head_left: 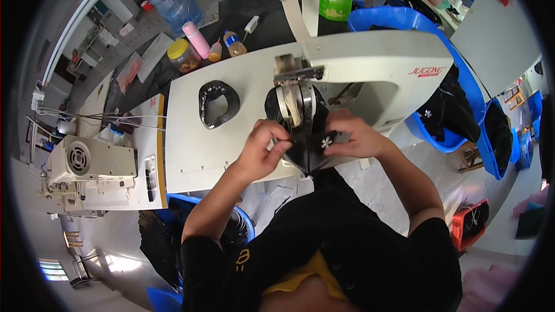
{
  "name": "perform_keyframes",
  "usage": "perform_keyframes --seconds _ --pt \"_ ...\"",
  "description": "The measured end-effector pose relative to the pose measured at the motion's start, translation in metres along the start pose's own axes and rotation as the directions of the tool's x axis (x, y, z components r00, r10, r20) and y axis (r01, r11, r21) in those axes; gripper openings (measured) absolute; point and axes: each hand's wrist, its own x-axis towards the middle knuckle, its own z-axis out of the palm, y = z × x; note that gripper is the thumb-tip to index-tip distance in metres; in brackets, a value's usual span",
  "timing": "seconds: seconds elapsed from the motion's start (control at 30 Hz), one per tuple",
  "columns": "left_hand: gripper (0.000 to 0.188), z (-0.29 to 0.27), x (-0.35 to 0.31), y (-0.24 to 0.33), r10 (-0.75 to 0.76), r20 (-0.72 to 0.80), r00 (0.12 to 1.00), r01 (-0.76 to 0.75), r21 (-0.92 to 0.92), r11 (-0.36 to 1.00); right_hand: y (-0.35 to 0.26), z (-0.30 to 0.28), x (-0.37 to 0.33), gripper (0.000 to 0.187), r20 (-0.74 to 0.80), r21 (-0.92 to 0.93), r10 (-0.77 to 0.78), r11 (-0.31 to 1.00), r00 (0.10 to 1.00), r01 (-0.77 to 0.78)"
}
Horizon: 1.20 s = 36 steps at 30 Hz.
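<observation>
- Nearest, the person's left hand (261, 150) is closed in a pinch, thumb against fingers, on the left side of a black, thin-looking, leather-like piece (300, 153).
- The right hand (354, 134) grips that piece's opposite side, fingertips beside its white, flower-shaped ornament (326, 142); how firmly cannot be told.
- This piece lies between both hands, close in front of the machine's head, narrowing to a point at its lower end.
- It should handle as light and pliable, perhaps slightly slippery given its sheen; the ornament may be the fragile part, so the plain edges seem the better hold.
- Just past the hands stands a bulky, white sewing machine (381, 52) with a thick arm.
- To the left, a black, ring-shaped piece with small white decorations (232, 103) rests on the smooth white table (196, 150).
- Farther off stand a yellow-lidded clear jar (184, 59) and a pink cylindrical bottle (196, 40).
- Beyond the machine is a large, blue plastic tub (399, 17).
</observation>
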Motion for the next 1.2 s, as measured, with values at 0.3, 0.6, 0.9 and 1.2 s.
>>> perform_keyframes --seconds 0.3,0.6,0.9,1.2 --pt "0.019 0.003 0.047 0.026 -0.191 -0.393 0.9 -0.07 -0.561 0.825 -0.005 -0.008 0.033 0.024 -0.266 0.866 0.354 0.497 0.897 0.06" --pt "0.014 -0.01 0.072 -0.005 -0.543 -0.269 0.796 0.068 -0.851 0.521 0.018 -0.003 0.062 0.028 -0.346 0.924 0.463 0.322 0.816 0.208" --pt "0.055 -0.082 0.154 -0.029 -0.554 0.121 0.824 0.564 -0.278 0.778 0.055 -0.04 0.12 0.025 -0.391 0.853 0.231 0.454 0.891 0.257" --pt "0.022 -0.145 0.131 0.009 0.114 -0.01 0.993 -0.077 0.681 0.728 0.087 -0.048 0.121 0.027 -0.389 0.875 0.315 0.422 0.866 0.239"
